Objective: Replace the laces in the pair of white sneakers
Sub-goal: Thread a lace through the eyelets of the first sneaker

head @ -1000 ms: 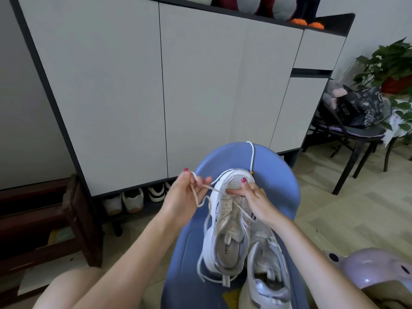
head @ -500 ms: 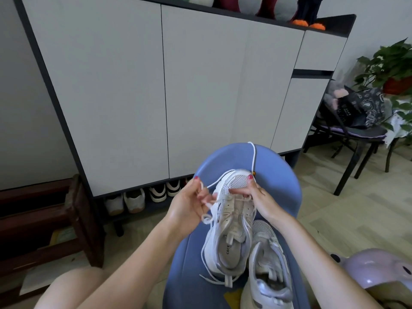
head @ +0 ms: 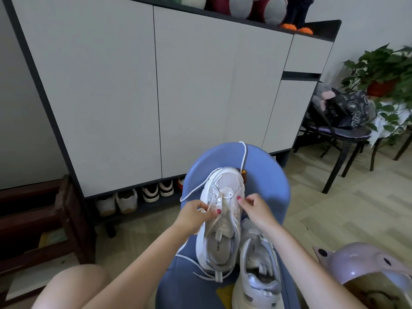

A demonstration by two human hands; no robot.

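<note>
Two white sneakers lie on a blue seat [head: 267, 192]. The left sneaker [head: 219, 221] points away from me, toe mesh up. A white lace [head: 244, 156] runs from its toe over the seat's far rim; other lace ends trail by its heel. My left hand [head: 195, 216] pinches a lace strand at the sneaker's left eyelets. My right hand [head: 255, 209] has its fingers curled at the right eyelets; whether it holds lace I cannot tell. The second sneaker [head: 258, 270] lies to the right, nearer me, with no lace showing.
A tall grey cabinet [head: 156, 97] stands behind the seat, with shoes [head: 131, 200] on its bottom shelf. A dark wooden bench [head: 44, 219] is at left. A black chair [head: 341, 132] with bags and a potted plant [head: 383, 70] are at right. A lilac plastic object [head: 365, 270] sits at lower right.
My left hand came in from beside the sneaker to its left eyelets. My right hand slid off the toe to the right eyelets. The camera dipped a little.
</note>
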